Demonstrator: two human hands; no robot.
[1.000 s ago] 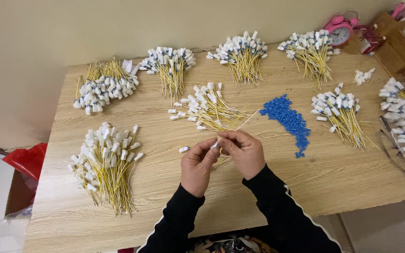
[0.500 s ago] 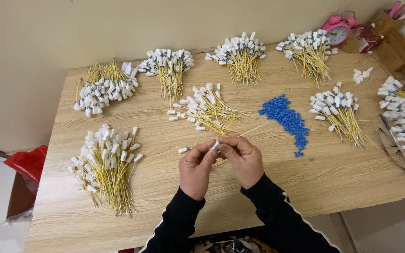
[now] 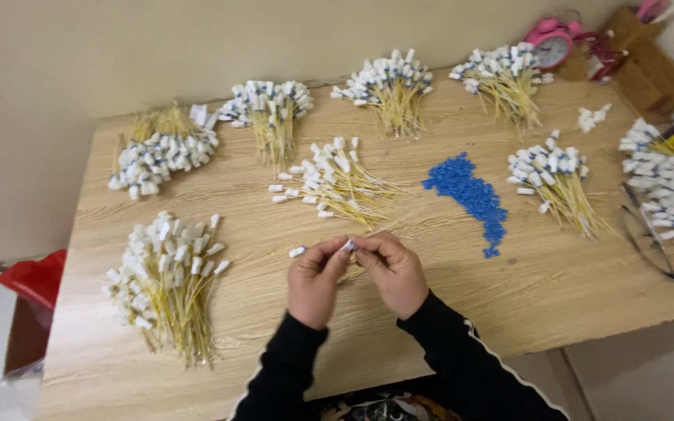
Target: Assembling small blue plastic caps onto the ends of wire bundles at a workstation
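Hands barely shifted: left hand [image 3: 315, 282] and right hand [image 3: 396, 271] fingertips pinch, seemingly, one white-capped connector [image 3: 348, 245].

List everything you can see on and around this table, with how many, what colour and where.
table: one, light wood grain, fills the view
bundles of yellow cables with white end caps: about eight, fanned out over the left, back and right of the table
loose cable piece: one, white-tipped, pinched between both hands
loose white cap: one, on the table just left of the hands
blue beads: one heap, right of centre
small white caps: small pile, back right
alarm clock: one, pink, back right corner
scissors: one pair, dark, right edge
red bag: one, on the floor at left
left hand: one, dark sleeve, front centre
right hand: one, dark sleeve, beside the left
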